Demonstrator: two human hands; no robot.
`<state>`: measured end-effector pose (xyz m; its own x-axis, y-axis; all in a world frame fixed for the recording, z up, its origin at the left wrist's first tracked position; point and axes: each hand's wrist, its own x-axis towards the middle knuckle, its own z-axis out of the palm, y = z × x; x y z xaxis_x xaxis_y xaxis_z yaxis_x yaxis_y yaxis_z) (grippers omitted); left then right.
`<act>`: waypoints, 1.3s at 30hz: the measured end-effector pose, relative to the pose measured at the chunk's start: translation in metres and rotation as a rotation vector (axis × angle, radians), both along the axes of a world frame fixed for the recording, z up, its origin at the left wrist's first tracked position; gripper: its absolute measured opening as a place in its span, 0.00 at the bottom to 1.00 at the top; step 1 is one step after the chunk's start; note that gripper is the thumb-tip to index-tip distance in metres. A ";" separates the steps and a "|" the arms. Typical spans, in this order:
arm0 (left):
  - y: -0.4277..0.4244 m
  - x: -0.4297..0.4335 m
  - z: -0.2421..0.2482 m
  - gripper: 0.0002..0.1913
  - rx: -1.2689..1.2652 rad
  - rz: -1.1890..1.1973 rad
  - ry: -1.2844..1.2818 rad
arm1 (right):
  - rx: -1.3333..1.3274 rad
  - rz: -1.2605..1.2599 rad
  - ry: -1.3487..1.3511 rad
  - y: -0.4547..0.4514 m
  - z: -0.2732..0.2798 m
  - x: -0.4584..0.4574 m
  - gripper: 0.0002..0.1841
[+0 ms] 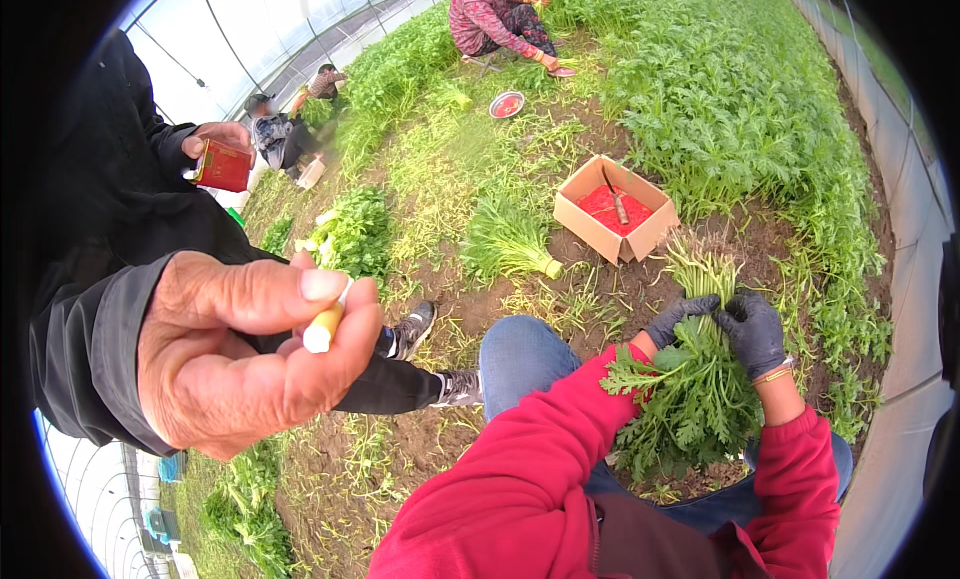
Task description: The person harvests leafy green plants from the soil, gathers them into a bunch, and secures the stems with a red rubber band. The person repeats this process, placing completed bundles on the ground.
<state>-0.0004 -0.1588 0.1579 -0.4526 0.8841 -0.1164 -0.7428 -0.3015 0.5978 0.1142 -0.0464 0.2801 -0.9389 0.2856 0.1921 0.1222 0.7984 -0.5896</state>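
Both my hands wear dark gloves and grip a bunch of leafy greens (705, 421), tilted with roots up and leaves down over my lap. My left hand (681, 320) is on the left side of the stems, just above the leaves. Opposite it, my right hand (752, 335) closes around the right side, thumb on the stems. Beyond the bunch, an open cardboard box (592, 230) on the soil holds red strands (637, 215) and a sickle (619, 206) with a wooden handle. Left of the box lies a tied bundle of greens (510, 241).
A standing person's hand (255, 354) holds out a cigarette (324, 325); the other holds a red packet (225, 166). Their shoe (459, 389) is beside my knee. Uncut greens (735, 113) grow ahead and right. A seated person (491, 16) works near a metal bowl (507, 104).
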 end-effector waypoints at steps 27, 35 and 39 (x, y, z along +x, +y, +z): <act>0.007 0.030 0.052 0.29 -0.087 0.068 0.189 | -0.428 0.244 -0.125 0.016 -0.067 -0.009 0.62; 0.011 0.021 0.034 0.23 -0.026 0.116 0.251 | -0.226 0.094 0.110 0.014 -0.054 0.008 0.60; 0.008 0.003 0.016 0.19 -0.123 0.006 -0.012 | -0.928 0.009 0.189 0.023 -0.050 -0.001 0.48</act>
<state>0.0024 -0.1512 0.1740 -0.4557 0.8600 -0.2296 -0.7485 -0.2307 0.6217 0.1130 -0.0232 0.2304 -0.9184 0.3934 0.0412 -0.0443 0.0011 -0.9990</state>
